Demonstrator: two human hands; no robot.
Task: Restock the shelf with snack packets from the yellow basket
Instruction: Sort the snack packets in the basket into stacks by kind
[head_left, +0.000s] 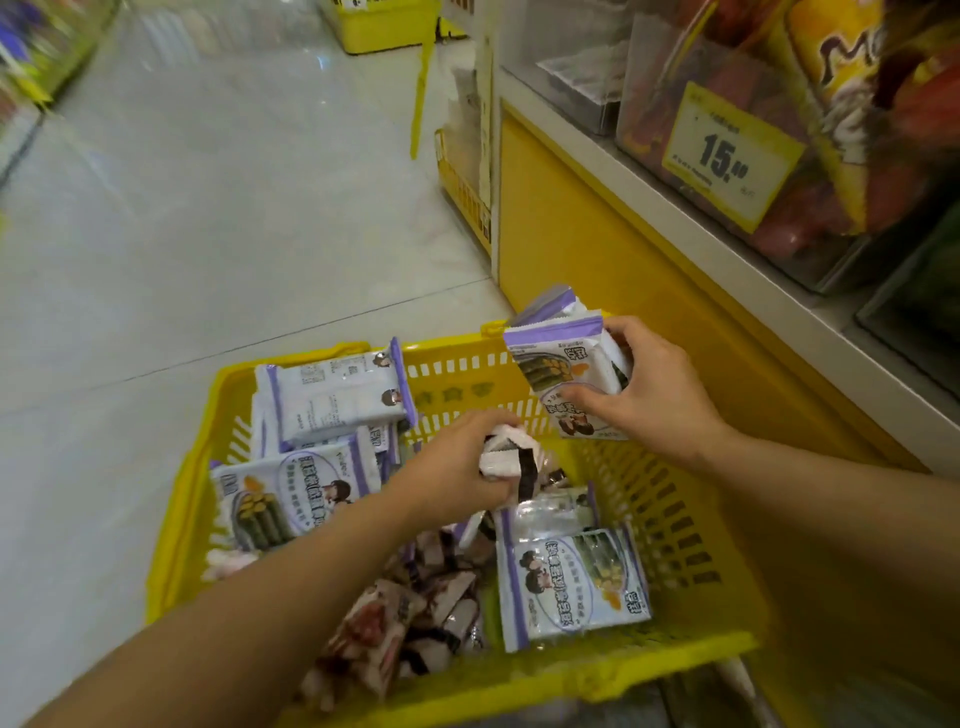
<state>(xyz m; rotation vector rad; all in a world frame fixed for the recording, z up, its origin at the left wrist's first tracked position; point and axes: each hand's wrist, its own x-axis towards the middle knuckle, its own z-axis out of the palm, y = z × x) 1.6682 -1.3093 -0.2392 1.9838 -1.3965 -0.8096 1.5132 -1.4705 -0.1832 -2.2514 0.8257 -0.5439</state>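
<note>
Pale floor tiles (234, 208) hold a yellow plastic basket (675, 525) full of snack packets (571, 582), just beside the white shelf (675, 218). The left hand (457, 462) grips a small white-and-black packet (506, 457) over it. The right hand (654, 395) clutches purple-and-white packets (561, 374) above its far corner.

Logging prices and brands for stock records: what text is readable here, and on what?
"15,40" (small digits faint): yellow price tag on the shelf.
"M", rest cut off: yellow packet above the tag.
Chinese print on the snack packets: too blurred to read.
Tag's small print: unreadable.
</note>
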